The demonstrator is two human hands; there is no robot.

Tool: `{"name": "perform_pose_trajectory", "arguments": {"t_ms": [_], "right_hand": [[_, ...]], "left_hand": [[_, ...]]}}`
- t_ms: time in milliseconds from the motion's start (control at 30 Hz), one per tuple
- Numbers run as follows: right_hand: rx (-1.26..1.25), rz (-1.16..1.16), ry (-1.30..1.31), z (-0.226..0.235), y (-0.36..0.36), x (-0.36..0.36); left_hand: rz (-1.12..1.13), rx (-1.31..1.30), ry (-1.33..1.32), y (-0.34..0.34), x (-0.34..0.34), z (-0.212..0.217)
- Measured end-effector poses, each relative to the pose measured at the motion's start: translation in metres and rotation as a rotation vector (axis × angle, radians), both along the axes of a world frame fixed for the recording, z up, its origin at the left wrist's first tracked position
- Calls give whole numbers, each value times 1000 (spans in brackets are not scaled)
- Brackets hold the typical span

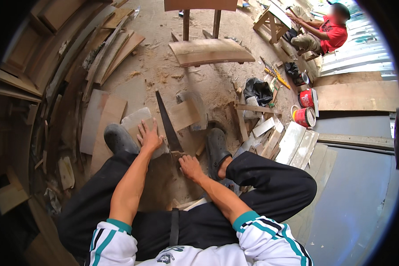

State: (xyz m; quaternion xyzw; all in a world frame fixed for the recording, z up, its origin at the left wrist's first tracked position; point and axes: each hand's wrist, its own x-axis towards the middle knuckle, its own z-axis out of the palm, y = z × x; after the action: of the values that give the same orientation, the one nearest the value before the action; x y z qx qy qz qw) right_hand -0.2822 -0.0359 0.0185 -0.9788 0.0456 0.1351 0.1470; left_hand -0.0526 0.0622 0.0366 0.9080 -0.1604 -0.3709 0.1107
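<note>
Where the white shirt (186, 256) meets black trousers (270, 181), the person sits low, knees apart, bare forearms reaching forward between them. From where I stand, the right hand (190, 167) is curled about the handle end of a saw (169, 128), though the fingers hide most of the grip. Ahead of that fist, the dark blade narrows toward its tip, pointing away from the body. Just left of the blade, the left hand (150, 135) lies palm down with its fingers spread on a pale board (136, 117). A tan piece of wood (182, 116) shows on the blade's other side; whether the two are one board, I cannot tell. One grey clog (118, 138) sits beside the left hand, the other clog (217, 150) beyond the right. Farther off to the right lie wood scraps (270, 133), a crumpled black bag (258, 91) and two red cans (305, 116), while long planks (108, 55) are heaped at the left. Straight ahead stands a wooden stand (210, 51), and at the far right a co-worker in a red shirt (334, 35) sits at a small bench (274, 22).
</note>
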Motion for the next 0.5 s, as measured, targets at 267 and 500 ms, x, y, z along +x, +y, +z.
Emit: {"name": "perform_pose_trajectory", "arguments": {"t_ms": [267, 500], "right_hand": [[-158, -53, -318, -15, 15, 4], [-73, -51, 1, -18, 18, 13]], "left_hand": [[24, 6, 27, -5, 3, 9], [27, 14, 17, -4, 5, 8]]}}
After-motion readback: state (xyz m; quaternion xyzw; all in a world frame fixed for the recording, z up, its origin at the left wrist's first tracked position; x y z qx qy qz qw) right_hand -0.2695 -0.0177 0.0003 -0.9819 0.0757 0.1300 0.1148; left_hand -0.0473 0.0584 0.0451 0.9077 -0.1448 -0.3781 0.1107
